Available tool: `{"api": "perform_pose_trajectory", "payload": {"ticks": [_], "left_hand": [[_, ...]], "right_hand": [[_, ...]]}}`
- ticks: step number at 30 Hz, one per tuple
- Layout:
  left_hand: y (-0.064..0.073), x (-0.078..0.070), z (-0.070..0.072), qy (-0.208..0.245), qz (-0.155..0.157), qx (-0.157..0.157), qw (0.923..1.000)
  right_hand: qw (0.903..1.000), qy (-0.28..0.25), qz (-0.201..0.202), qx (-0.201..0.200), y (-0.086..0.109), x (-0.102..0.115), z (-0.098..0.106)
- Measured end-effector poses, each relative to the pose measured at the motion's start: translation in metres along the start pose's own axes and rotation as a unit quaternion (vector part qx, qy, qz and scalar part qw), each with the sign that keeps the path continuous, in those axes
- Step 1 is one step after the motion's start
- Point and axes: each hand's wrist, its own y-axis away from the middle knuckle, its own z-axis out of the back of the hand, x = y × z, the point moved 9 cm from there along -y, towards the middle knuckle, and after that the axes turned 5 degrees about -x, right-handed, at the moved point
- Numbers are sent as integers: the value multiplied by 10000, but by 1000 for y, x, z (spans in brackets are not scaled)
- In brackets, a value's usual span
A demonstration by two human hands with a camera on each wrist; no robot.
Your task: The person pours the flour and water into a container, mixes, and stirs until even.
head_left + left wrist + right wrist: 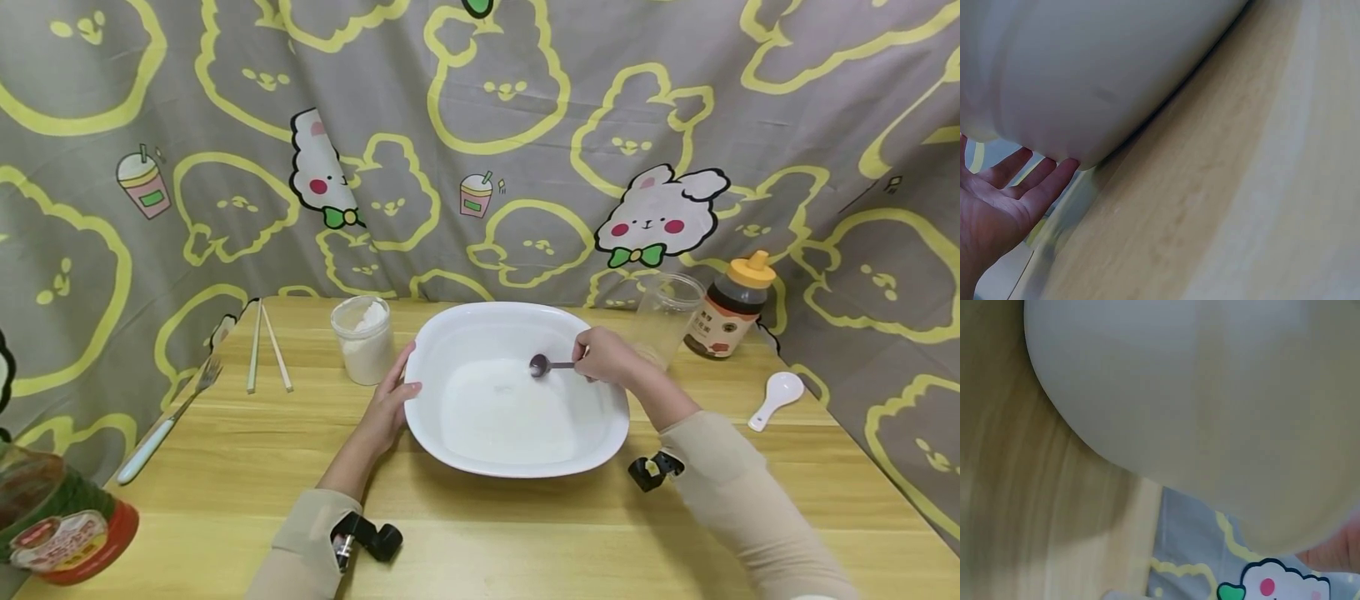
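A white basin [517, 462] stands on the table, its bottom covered with something white; powder or liquid, I cannot tell. My left hand [387, 406] holds the basin's left rim, thumb over the edge and fingers against the outer wall. In the left wrist view those fingertips [1067, 165] touch the basin's side [1097, 81]. Over the basin's right part, my right hand [603, 357] pinches the handle of a small dark measuring spoon [540, 365]. The spoon's bowl is inside the basin. From the right wrist, the basin wall [1179, 394] hides most of the hand.
Left of the basin stands a jar of white powder [365, 346], then chopsticks [276, 350] and a fork [168, 421]. A red-and-green container [67, 525] is at the left edge. To the right are a clear cup [660, 321], a syrup bottle [729, 308] and a white spoon [777, 396].
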Motion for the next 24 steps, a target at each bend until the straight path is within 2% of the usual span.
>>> {"api": "perform_pose_trajectory", "payload": {"ticks": [2,5,10,13,15,18,22,24], "left_hand": [[0,0,0,21,8,6,10000],[0,1,-1,63,36,35,10000],[0,-1,-1,67,47,-19,10000],[0,-2,0,51,30,-47,10000],[0,-3,0,60,32,-48,10000],[1,-2,0,55,65,-35,10000],[1,-1,0,54,61,23,10000],[1,-1,0,59,55,18,10000]], "right_hand": [[9996,-234,-78,124,0,-1,-4],[9993,-215,-76,281,3,-3,-5],[9987,474,138,147,9,-1,9],[9977,628,249,1,10,2,13],[9984,482,279,-37,9,3,11],[9997,-94,195,77,7,3,1],[9967,-681,-17,440,5,0,-15],[9947,-777,-23,675,6,0,-20]]}}
